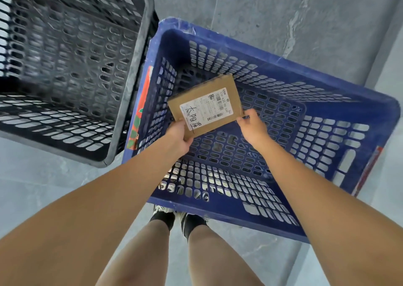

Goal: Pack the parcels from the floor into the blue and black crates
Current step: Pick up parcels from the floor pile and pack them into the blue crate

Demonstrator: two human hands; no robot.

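Observation:
A flat brown cardboard parcel [206,106] with a white shipping label is held inside the blue crate [353,155], above its perforated bottom. My left hand [178,138] grips the parcel's near left corner, thumb on top. My right hand [253,125] pinches its near right corner. The blue crate holds nothing else that I can see. The black crate [128,85] stands to the left, touching the blue one, and looks bare inside.
Grey tiled floor [305,24] surrounds both crates. My legs and dark shoes [174,217] stand right at the blue crate's near edge. No other parcels are in view.

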